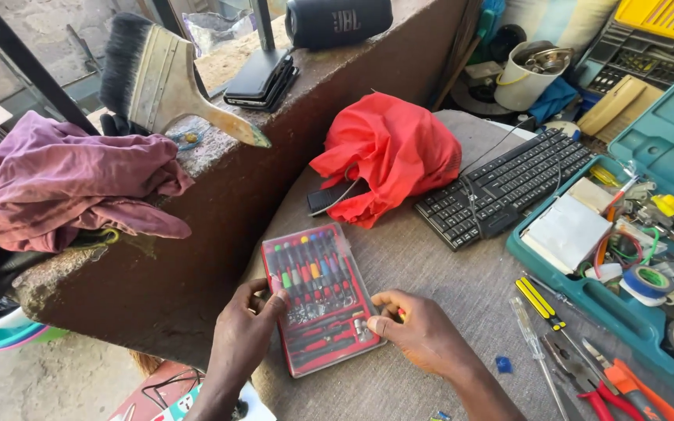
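A flat red screwdriver set case (pixel 319 295) with a clear lid lies on the grey table (pixel 431 265), holding several small drivers with coloured handles. My left hand (pixel 245 331) grips the case's left edge, thumb on the lid. On the case's right edge rests my right hand (pixel 421 331), fingers curled against it with a small red-tipped piece between them.
A red cloth (pixel 391 152) and a black keyboard (pixel 505 183) lie behind the case. A teal toolbox (pixel 633 257) full of tape, wires and parts stands at right. Loose screwdrivers (pixel 540 304) and pliers (pixel 594 378) lie beside it. A low wall (pixel 220 187) at left carries a paintbrush (pixel 169 82) and rags.
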